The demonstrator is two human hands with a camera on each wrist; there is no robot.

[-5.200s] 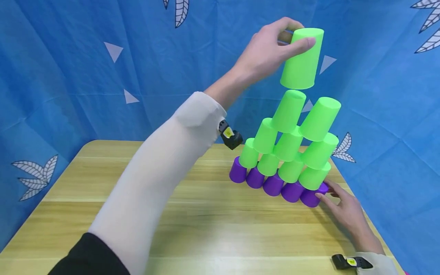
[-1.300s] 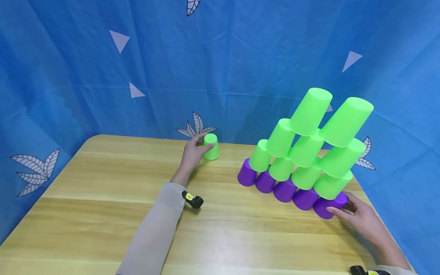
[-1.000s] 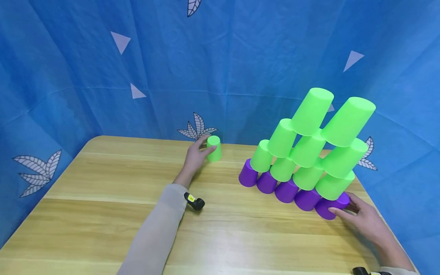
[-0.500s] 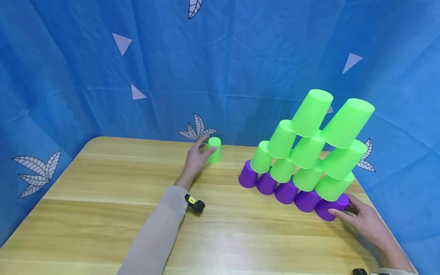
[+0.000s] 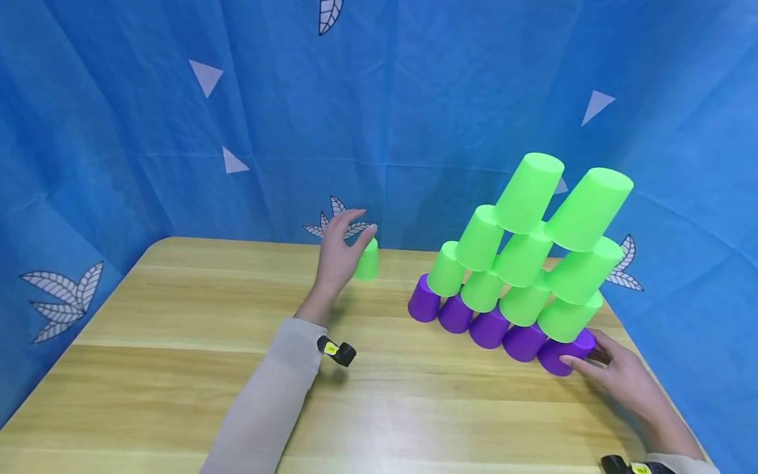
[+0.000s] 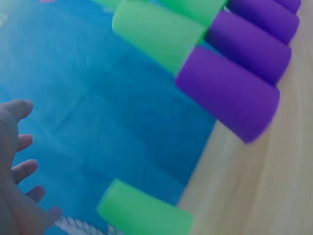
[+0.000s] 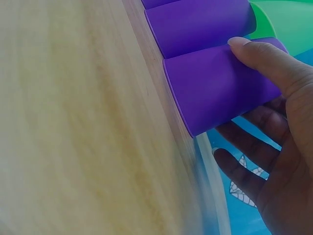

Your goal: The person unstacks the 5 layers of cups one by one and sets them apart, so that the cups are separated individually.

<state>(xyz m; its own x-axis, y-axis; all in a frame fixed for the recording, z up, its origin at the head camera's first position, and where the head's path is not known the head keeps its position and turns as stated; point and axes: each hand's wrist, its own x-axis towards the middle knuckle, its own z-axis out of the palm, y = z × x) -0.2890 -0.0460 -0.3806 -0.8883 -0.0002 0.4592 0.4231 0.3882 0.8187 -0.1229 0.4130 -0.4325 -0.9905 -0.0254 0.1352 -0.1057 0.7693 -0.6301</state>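
Note:
An upside-down green cup (image 5: pixel 368 263) stands alone near the table's back edge. My left hand (image 5: pixel 336 260) hovers just above and left of it, thumb and fingers spread apart; the left wrist view shows a gap between the hand and this cup. To the right rises a stack of upside-down cups: a bottom row of several purple cups (image 5: pixel 456 315), then narrowing rows of green cups (image 5: pixel 524 257), with two green cups on top. At the stack's right end my right hand (image 5: pixel 628 378) holds the last purple cup (image 7: pixel 215 93), thumb on its near side, fingers behind.
The wooden table (image 5: pixel 177 395) is backed by a blue cloth (image 5: pixel 296 118) with white leaf and triangle prints. The stack stands close to the table's right edge. Each wrist wears a small black camera (image 5: pixel 340 353).
Earlier my left hand held a green cup high over the stack, then gripped one on the table at the back. It has now let go and lifted. The right hand stays on its purple cup.

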